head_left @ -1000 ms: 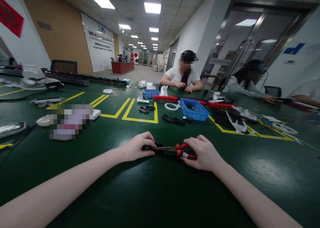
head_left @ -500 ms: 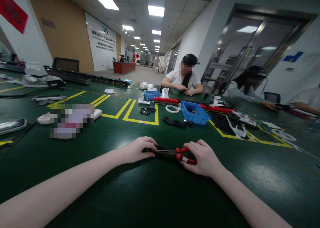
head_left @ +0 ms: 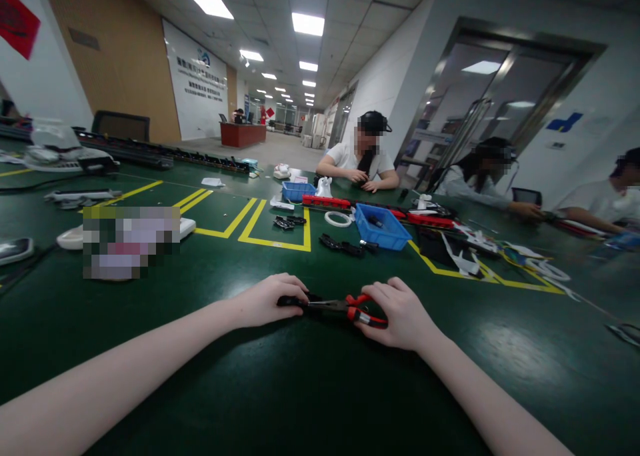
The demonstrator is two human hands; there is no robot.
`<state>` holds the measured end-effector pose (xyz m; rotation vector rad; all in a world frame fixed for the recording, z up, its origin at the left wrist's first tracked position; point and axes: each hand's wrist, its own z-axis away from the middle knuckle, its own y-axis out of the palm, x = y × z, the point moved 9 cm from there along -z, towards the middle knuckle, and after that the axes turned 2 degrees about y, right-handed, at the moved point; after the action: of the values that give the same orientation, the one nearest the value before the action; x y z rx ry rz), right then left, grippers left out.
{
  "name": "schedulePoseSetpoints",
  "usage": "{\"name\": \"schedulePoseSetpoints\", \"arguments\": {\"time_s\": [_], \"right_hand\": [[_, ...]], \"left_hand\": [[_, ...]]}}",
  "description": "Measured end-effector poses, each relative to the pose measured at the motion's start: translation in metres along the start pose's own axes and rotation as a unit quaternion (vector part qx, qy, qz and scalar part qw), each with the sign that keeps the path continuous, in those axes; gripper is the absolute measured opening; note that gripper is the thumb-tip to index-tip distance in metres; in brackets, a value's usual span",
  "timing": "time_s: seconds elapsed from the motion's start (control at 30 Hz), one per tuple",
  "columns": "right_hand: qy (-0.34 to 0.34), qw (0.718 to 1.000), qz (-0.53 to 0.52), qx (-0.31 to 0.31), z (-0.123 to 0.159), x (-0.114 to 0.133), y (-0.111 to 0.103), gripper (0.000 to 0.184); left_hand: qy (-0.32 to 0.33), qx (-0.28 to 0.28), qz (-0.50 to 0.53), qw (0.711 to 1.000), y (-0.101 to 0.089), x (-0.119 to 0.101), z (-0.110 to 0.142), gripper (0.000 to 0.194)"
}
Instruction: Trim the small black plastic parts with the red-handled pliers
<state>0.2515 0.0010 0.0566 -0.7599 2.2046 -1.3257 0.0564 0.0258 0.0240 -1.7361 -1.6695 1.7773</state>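
My right hand (head_left: pixel 397 313) is closed round the red and black handles of long-nose pliers (head_left: pixel 333 305). Their thin metal jaws point left, toward my left hand (head_left: pixel 273 301). Between the fingers of that hand is a small black part (head_left: pixel 290 301), partly hidden by them. The plier tips reach the black part; whether they grip it I cannot tell. Both hands are low over the green table (head_left: pixel 310 389).
Beyond my hands lie several black parts (head_left: pixel 345 245), a white ring (head_left: pixel 339 219) and a blue bin (head_left: pixel 383 228). Long red strips (head_left: pixel 327 201) run behind. A phone-like object (head_left: pixel 125 243), blurred out, lies left. Co-workers sit across and at the right.
My view has turned slightly right, so the scene sits a little further left. Both hands keep the same hold on the pliers and the black part.
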Motion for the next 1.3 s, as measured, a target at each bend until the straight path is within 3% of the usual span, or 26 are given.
{"name": "schedulePoseSetpoints", "arguments": {"time_s": [0.2,0.5,1.0,1.3], "right_hand": [[0.002,1.0,0.0,-0.002,0.0,-0.0004,-0.0015,0.039],[0.002,1.0,-0.006,-0.003,0.0005,0.0019,0.0015,0.039],[0.005,0.999,-0.014,-0.031,0.0013,-0.0003,-0.0034,0.039],[0.021,0.999,-0.029,-0.026,-0.0006,0.0012,-0.0063,0.035]], "left_hand": [[-0.03,-0.016,-0.007,0.999,-0.0009,0.0029,0.002,0.036],[0.007,0.009,-0.033,0.999,0.004,-0.0016,0.0019,0.021],[0.045,0.008,-0.093,0.995,0.004,-0.0053,0.0019,0.028],[0.032,0.012,-0.093,0.995,0.0046,-0.003,0.0022,0.032]]}}
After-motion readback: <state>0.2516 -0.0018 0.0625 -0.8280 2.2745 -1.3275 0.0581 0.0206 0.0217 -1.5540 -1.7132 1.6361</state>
